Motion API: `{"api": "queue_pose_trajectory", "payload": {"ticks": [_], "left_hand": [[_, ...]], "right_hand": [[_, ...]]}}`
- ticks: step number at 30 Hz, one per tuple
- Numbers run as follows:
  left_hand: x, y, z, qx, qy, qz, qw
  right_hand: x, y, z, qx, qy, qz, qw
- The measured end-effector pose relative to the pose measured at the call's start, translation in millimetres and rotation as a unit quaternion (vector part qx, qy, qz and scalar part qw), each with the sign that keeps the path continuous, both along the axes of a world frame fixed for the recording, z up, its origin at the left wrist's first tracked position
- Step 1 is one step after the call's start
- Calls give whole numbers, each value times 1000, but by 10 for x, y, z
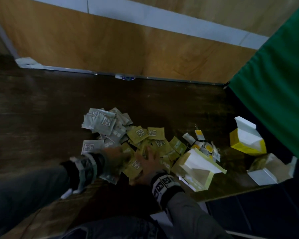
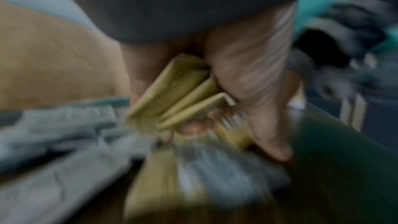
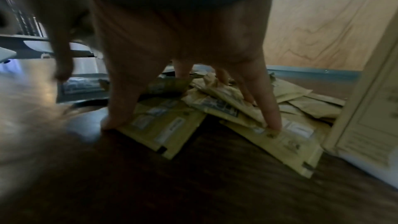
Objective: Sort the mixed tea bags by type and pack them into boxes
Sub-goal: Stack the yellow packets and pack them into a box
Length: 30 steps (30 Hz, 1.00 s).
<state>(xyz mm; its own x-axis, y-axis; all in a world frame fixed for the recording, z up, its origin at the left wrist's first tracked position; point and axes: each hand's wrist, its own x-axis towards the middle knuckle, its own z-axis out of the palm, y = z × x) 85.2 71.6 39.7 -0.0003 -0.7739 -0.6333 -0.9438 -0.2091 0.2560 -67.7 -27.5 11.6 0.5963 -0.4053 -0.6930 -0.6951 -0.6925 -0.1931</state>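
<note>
A mixed heap of tea bags lies on the dark table: grey sachets (image 1: pixel 100 125) at the left, olive-yellow sachets (image 1: pixel 155 133) in the middle, small tagged bags (image 1: pixel 207 147) at the right. My left hand (image 1: pixel 116 157) grips a bunch of olive-yellow sachets (image 2: pixel 183 91), blurred in the left wrist view. My right hand (image 1: pixel 148 163) lies spread on the olive-yellow sachets (image 3: pixel 224 103), straight fingertips (image 3: pixel 273 125) pressing them to the table. An open pale-yellow box (image 1: pixel 195 168) stands just right of that hand.
A bright yellow open box (image 1: pixel 247 138) and another open box (image 1: pixel 267 169) stand near the table's right edge. A green cloth (image 1: pixel 274 94) hangs at the right. A wooden panel (image 1: pixel 110 40) backs the table. My knees sit below the front edge.
</note>
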Motion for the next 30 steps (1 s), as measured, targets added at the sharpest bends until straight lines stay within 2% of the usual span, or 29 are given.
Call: {"api": "queue_pose_trajectory", "payload": {"ticks": [1,3,8,11,13,16,18,19,20,22,24,26,30], "left_hand": [[-34,53,-85,18,-20,-32,999],[-16,133,-249,27,-44,-42,998],[313,220,-284,-36,-54,36,997],[427,247,-245,-52,-2,96,994],[504,266,-196,-106,96,200,969],[768,277,-18,-207,188,337,899],[957,289,84,-263,166,418,853],[1009,286,127,-276,143,436,844],[1035,291,143,-269,124,439,848],[1003,304,149,-224,122,406,878],[890,318,83,-170,129,356,910],[749,316,-19,-134,116,323,930],[650,356,-125,-63,-14,235,970]], "right_hand": [[-9,-9,0,-8,-13,-8,1000],[-26,-33,-31,-17,-41,-20,999],[-51,-119,-65,-65,-90,-55,992],[-63,-150,-55,-79,-104,-71,989],[-67,-169,-65,-83,-109,-84,987],[-57,-230,-44,-89,-110,-120,983],[-80,-272,-3,-93,-135,-145,976],[-80,-298,12,-102,-158,-147,971],[-77,-331,30,-110,-171,-148,968],[-77,-374,90,-103,-206,-175,957],[-59,-398,203,-73,-236,-185,951],[-85,-406,324,-23,-256,-186,948],[-177,-336,440,20,-292,-170,941]]}}
